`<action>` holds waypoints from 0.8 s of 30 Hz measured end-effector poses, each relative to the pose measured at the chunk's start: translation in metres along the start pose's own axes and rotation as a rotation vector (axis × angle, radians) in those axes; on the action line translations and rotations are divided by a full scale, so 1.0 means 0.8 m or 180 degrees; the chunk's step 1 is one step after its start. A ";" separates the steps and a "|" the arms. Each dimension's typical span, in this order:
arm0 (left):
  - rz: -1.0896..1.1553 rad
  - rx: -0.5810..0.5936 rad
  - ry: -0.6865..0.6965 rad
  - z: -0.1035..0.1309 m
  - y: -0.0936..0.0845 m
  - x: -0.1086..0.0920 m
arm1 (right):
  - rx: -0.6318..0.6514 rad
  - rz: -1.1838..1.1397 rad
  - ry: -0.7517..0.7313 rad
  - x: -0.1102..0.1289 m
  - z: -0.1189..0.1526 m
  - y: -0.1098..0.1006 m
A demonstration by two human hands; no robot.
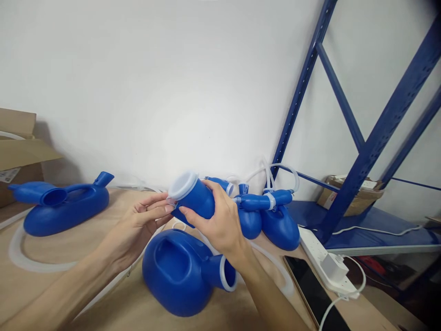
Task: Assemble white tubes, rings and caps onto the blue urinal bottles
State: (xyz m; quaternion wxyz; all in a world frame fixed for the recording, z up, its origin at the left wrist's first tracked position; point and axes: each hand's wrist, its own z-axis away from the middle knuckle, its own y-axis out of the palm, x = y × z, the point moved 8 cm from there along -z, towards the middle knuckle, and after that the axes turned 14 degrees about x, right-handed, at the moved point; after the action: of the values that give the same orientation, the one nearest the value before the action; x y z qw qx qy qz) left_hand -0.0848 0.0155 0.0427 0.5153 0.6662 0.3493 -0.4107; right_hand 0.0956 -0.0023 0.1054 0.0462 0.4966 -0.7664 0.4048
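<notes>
White wall [172, 82]: rising plainly behind a light-brown tabletop [126, 301], while a blue perforated-metal rack [372, 133] is standing from one to four o'clock.
Right hand [220, 220]: gripping a blue plastic cylinder [203, 200] just off centre towards seven o'clock, fingers and thumb wrapping its body, probably keeping it steady and tilting its translucent white cap [184, 185] towards the other hand.
Left hand [143, 220]: bringing thumb and fingertips narrowly to a small clear tab [171, 201] at the cap's edge; whether they are pinching or only touching it, I cannot tell.
Rounded blue plastic bottle with a white-rimmed neck [179, 294]: lying below the hands at seven o'clock, its mouth pointing towards four.
Long blue plastic bottle [74, 214]: resting between eight and nine o'clock, near a brown cardboard box [24, 154].
Black phone [306, 285]: lying between four and five o'clock, perhaps staying within reach of the white power strip [310, 243].
Hidden parts: the hands are covering the cylinder's lower end; the frame is cutting off box and phone.
</notes>
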 end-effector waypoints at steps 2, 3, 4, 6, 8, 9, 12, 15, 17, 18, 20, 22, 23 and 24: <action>0.0057 0.0014 0.0019 0.005 0.002 0.001 | -0.0019 -0.0045 0.0018 0.004 0.002 -0.004; 0.0079 -0.0001 0.0049 0.008 0.001 0.002 | -0.0013 -0.0066 0.0038 0.006 0.003 -0.005; 0.0080 -0.0036 0.0097 0.011 0.000 0.002 | -0.0007 -0.0077 0.0045 0.007 0.004 -0.006; -0.0012 -0.0120 0.0231 0.016 -0.003 0.001 | -0.0002 -0.0088 0.0007 0.010 0.004 -0.006; -0.0177 -0.0154 0.0333 0.016 -0.006 -0.002 | 0.0036 -0.0152 -0.0021 0.008 0.002 -0.006; -0.0275 -0.0118 0.0346 0.014 -0.006 -0.004 | 0.0107 -0.0188 0.0002 0.005 0.000 -0.005; -0.0748 0.0249 0.0174 0.002 -0.001 -0.012 | 0.0481 -0.0149 0.0150 -0.010 -0.006 -0.004; -0.1507 0.0795 -0.0017 -0.002 0.009 -0.030 | 0.0913 0.0023 0.0160 -0.017 -0.010 -0.010; -0.2167 0.1083 -0.0108 0.003 0.013 -0.043 | 0.1197 0.0085 0.0050 -0.016 -0.010 -0.010; -0.2559 0.1227 -0.0141 0.007 0.015 -0.049 | 0.1350 0.0077 -0.0012 -0.014 -0.010 -0.008; -0.3416 0.1496 -0.0136 0.016 0.021 -0.056 | 0.1633 -0.0033 -0.0132 -0.009 -0.008 0.002; -0.4096 0.1622 0.0054 0.025 0.025 -0.061 | 0.1835 -0.0209 -0.0270 -0.004 -0.007 0.015; -0.4309 0.1620 0.0163 0.029 0.025 -0.064 | 0.1920 -0.0279 -0.0329 -0.003 -0.006 0.021; -0.4453 0.1576 0.0233 0.032 0.021 -0.066 | 0.2010 -0.0323 -0.0360 -0.003 -0.005 0.026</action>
State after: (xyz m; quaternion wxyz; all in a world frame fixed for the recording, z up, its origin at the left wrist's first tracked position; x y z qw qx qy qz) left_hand -0.0968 -0.0156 0.0939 -0.0438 0.3980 0.6062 -0.6872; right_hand 0.0791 0.0060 0.0948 -0.1326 0.5456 -0.5786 0.5915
